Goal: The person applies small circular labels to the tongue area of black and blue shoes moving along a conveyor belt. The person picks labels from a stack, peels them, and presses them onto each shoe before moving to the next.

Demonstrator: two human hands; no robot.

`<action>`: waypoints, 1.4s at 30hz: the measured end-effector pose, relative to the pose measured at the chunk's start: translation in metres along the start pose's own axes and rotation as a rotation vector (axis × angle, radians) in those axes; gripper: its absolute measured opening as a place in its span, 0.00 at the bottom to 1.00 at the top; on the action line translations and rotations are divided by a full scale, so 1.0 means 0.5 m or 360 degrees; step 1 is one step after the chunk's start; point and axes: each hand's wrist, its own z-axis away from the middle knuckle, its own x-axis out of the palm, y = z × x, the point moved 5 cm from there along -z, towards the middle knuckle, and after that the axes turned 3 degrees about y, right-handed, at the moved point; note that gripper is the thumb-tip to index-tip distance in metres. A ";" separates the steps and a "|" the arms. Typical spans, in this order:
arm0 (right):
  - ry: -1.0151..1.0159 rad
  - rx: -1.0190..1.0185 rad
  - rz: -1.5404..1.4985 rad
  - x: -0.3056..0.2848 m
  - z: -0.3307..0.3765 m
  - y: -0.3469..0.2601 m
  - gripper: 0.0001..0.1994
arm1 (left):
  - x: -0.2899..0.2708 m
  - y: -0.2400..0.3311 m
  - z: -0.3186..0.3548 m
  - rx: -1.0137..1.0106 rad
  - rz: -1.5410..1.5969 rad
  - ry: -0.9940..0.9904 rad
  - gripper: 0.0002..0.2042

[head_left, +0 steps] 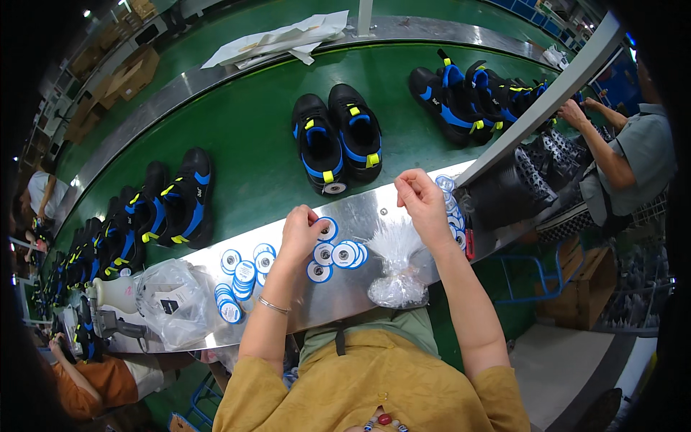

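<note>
At the metal ledge, my left hand (pixel 297 235) is closed, its fingertips on the edge of a round blue-rimmed tag (pixel 328 230). Several more round tags (pixel 345 254) lie just beside it, overlapping. My right hand (pixel 426 205) is raised with thumb and fingers pinched together; whatever it may hold is too small to make out. Below it stands a bundle of thin clear plastic strands (pixel 392 245), its lower end in clear wrap (pixel 398 290). Beyond my hands, a pair of black and blue shoes with yellow tabs (pixel 337 140) rests on the green belt, a round tag (pixel 335 188) at one heel.
More shoes stand on the belt at left (pixel 188 198) and right (pixel 450 101). Tag piles (pixel 245 273) and a clear plastic bag (pixel 173 302) lie left on the ledge (pixel 309 306). A red-handled tool (pixel 470 241) lies right, near a slanted post (pixel 540 97). Co-workers (pixel 626 158) are on both sides.
</note>
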 end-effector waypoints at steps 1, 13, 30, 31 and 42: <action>-0.0006 0.0004 0.0016 -0.004 -0.001 0.001 0.04 | -0.005 0.006 -0.005 -0.0165 0.0125 -0.0099 0.12; -0.0160 0.0265 0.0339 0.008 0.021 0.068 0.06 | 0.000 -0.017 0.013 -0.0368 0.0518 -0.0138 0.10; -0.0213 0.0151 0.0431 0.065 0.058 0.032 0.07 | 0.031 0.133 0.037 -0.0418 0.1777 -0.0028 0.05; -0.0193 0.0159 0.0444 0.062 0.059 0.033 0.07 | 0.034 0.139 0.038 -0.0416 0.1808 -0.0021 0.05; -0.0044 0.0098 0.0432 0.040 0.049 0.057 0.07 | 0.055 0.174 0.044 -0.0222 0.2168 -0.0202 0.05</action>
